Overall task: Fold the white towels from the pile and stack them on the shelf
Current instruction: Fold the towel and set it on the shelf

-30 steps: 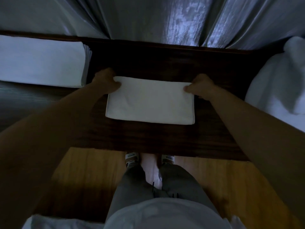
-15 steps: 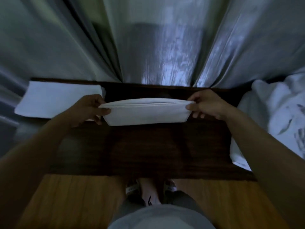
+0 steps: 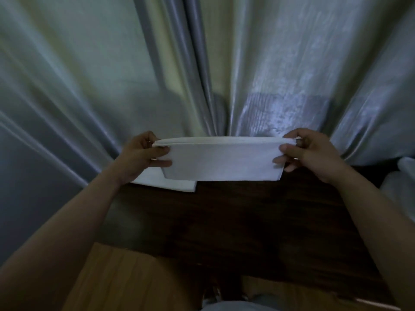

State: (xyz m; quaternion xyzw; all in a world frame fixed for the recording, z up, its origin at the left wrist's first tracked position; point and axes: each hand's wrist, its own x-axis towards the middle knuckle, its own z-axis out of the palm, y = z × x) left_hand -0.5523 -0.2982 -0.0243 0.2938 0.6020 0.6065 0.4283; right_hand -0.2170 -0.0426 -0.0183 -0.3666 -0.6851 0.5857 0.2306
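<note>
We have the folded white towel (image 3: 222, 161) off the dark wooden shelf top (image 3: 247, 221) and up in the air between both hands, its folded edge uppermost and its lower edge hanging clear of the wood. The left hand (image 3: 140, 157) pinches the left end — thumb on the near face, fingers curled behind. The right hand (image 3: 307, 151) does the same at the right end, thumb on the near face.

Change from a second ago: then the towel lay flat on the wood with our hands at its far corners; half a second ago it was just lifting. Now it is fully raised and carried a little leftward.

Meaning for the task, as we judge it: folding of this piece is finished and we are in the transfer step.

Below and just behind the left hand lies the stack of folded towels (image 3: 173, 184), only its near corner showing. At the far right, beyond the right hand, a pale edge of the unfolded pile (image 3: 402, 185) is visible. The grey curtain (image 3: 89, 86) fills the view above both hands.
</note>
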